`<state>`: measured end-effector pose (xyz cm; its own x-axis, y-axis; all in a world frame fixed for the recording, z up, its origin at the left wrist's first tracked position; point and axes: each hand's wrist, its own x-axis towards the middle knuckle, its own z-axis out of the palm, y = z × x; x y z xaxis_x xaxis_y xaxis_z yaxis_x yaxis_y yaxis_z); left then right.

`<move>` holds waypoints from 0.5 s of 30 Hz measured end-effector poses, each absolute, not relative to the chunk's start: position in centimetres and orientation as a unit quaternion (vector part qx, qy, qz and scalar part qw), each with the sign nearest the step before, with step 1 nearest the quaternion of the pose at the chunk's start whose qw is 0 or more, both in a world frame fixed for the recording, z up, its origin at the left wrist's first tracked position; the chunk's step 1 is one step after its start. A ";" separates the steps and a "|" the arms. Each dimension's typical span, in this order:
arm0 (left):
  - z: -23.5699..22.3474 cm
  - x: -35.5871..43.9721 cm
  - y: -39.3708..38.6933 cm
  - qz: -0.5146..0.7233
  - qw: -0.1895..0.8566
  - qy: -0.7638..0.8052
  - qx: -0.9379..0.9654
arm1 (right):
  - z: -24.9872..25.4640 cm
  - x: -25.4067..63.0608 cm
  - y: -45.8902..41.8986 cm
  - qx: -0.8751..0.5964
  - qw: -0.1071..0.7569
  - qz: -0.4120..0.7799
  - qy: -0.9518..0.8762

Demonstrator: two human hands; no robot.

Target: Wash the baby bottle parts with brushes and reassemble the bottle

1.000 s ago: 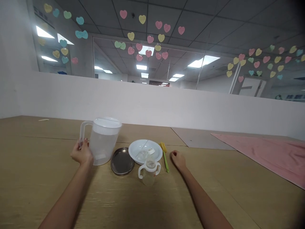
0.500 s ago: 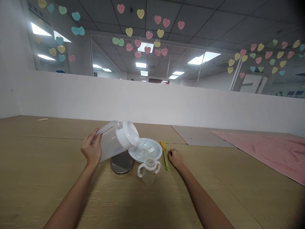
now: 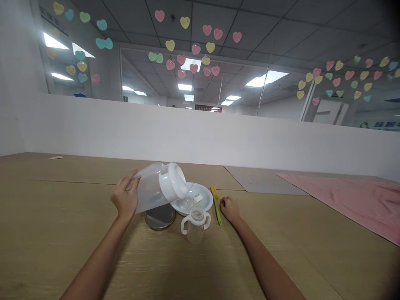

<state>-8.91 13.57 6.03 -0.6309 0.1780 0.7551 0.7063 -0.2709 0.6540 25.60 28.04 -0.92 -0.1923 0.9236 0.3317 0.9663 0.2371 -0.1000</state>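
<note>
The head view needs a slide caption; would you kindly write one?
Left hand holds a lidded pitcher tilted toward a white bowl; right hand rests beside a brush.

There is one translucent white plastic pitcher [image 3: 152, 193], one round metal tray [image 3: 160, 218], one white bowl [image 3: 207, 198], one clear two-handled bottle [image 3: 195, 234], one green-handled yellow brush [image 3: 218, 213], one pink cloth [image 3: 350, 202].

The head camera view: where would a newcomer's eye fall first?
Probably on the large translucent plastic pitcher left of centre, tilted in the person's left grip, its white lid toward the round white bowl. The pastel heart-shaped notes across the glass above the white wall may come next. The pink cloth at far right also stands out.
</note>
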 end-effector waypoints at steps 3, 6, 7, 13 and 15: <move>6.6 -9.0 13.6 -0.749 0.108 -0.575 -0.309 | -1.0 25.6 28.1 -0.614 0.164 -0.066 -0.769; 7.4 -8.7 13.4 -0.787 0.022 -0.559 -0.262 | -1.1 25.7 28.2 -0.613 0.166 -0.066 -0.770; 7.7 -8.6 13.3 -0.794 0.002 -0.551 -0.255 | -1.1 25.7 28.2 -0.612 0.166 -0.065 -0.771; 8.3 -8.0 12.9 -0.780 -0.012 -0.542 -0.313 | -0.9 25.6 27.9 -0.617 0.162 -0.056 -0.768; 8.0 -8.0 13.0 -0.762 0.000 -0.543 -0.353 | -0.8 25.6 27.8 -0.618 0.161 -0.055 -0.767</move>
